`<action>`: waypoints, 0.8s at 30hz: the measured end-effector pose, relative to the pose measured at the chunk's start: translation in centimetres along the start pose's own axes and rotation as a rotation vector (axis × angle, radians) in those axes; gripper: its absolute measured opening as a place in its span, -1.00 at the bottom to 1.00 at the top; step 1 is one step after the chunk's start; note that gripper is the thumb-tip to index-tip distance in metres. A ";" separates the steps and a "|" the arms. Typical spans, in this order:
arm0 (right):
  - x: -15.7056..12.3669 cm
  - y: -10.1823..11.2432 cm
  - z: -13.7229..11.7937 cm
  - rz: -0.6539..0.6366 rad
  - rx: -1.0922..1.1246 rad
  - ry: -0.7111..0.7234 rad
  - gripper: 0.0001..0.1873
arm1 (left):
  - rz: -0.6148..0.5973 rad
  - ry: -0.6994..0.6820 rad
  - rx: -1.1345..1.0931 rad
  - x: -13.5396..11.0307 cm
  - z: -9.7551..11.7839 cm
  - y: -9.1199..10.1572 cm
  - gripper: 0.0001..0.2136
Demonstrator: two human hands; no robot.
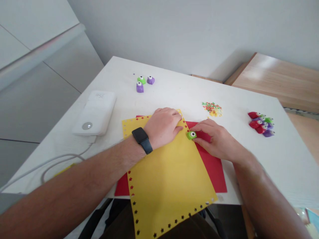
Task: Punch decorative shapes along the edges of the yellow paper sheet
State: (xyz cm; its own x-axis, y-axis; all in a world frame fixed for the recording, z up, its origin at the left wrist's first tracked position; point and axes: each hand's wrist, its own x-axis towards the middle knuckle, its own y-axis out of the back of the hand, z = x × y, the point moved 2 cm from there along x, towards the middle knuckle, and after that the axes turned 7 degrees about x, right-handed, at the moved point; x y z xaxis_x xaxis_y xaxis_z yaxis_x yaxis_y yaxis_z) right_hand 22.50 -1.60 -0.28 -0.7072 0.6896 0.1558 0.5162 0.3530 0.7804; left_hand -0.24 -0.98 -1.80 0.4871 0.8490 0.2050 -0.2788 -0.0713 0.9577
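Observation:
A yellow sheet of paper (pixel 169 172) with small shapes punched along its edges lies on the table, its lower end hanging over the front edge. My left hand (pixel 163 124), with a dark watch at the wrist, rests on the sheet's upper part, fingers bent and thumb apart. My right hand (pixel 215 137) pinches a small green craft punch (pixel 191 135) between thumb and fingers at the sheet's right edge. On top of the punch is a white button with a dark star. Whether the paper sits inside its slot is hidden. A red sheet (pixel 216 176) lies beneath the yellow one.
Two purple punches and a green one (pixel 141 79) stand at the back. Colourful paper cut-outs (pixel 212 109) form a pile beyond my right hand. Several more punches (pixel 261 124) cluster at right. A white power bank (pixel 96 111) with a cable lies at left.

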 end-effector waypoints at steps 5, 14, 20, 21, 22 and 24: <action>0.0 0.1 -0.2 -0.007 0.012 -0.016 -0.73 | 0.000 0.008 -0.015 -0.1 0.1 -0.1 -0.78; -0.1 0.1 -0.3 -0.006 0.012 -0.042 -0.69 | 0.002 0.020 -0.028 -0.2 0.1 -0.1 -0.80; -0.1 0.1 -0.4 -0.006 -0.003 -0.060 -0.67 | 0.006 0.028 -0.044 -0.2 0.2 -0.1 -0.81; -0.1 0.0 -0.4 -0.005 -0.002 -0.060 -0.68 | 0.005 0.027 -0.046 -0.2 0.2 -0.1 -0.81; -0.1 0.0 -0.4 -0.005 0.000 -0.060 -0.69 | 0.005 0.026 -0.048 -0.2 0.2 -0.1 -0.81; -0.1 0.0 -0.4 -0.002 0.004 -0.060 -0.69 | 0.006 0.027 -0.052 -0.2 0.2 -0.1 -0.81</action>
State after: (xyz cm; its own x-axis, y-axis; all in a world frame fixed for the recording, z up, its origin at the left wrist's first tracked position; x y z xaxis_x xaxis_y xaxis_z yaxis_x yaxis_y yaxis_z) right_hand 22.39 -1.90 -0.07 -0.6782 0.7254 0.1177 0.5167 0.3568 0.7783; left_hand -0.11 -1.27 -1.92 0.4633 0.8624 0.2042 -0.3244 -0.0494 0.9446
